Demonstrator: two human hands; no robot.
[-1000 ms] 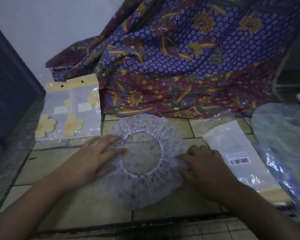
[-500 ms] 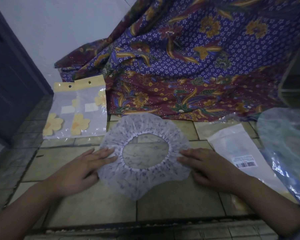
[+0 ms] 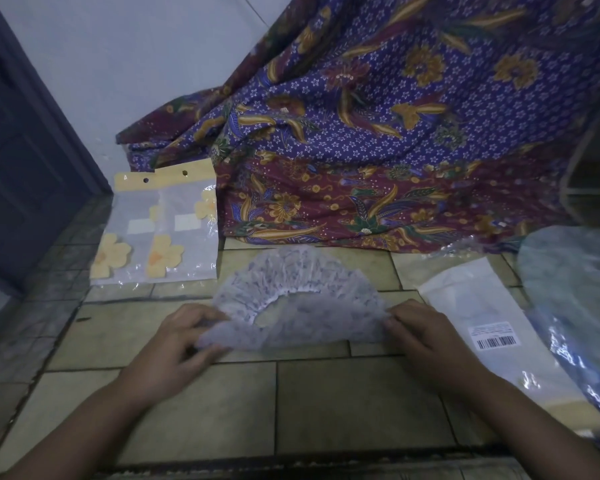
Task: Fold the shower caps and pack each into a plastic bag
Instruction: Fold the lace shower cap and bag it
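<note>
The cap, a flat ring before, now lies doubled into a half-moon on the floor. The left hand pinches its left end, the right hand its right end. Beyond lie bags, then cloth.

No wording can be read; the white packet at the right carries a label with a barcode and fine print too blurred to make out; the flower-printed bags each bear a blank-looking white sticker.
</note>
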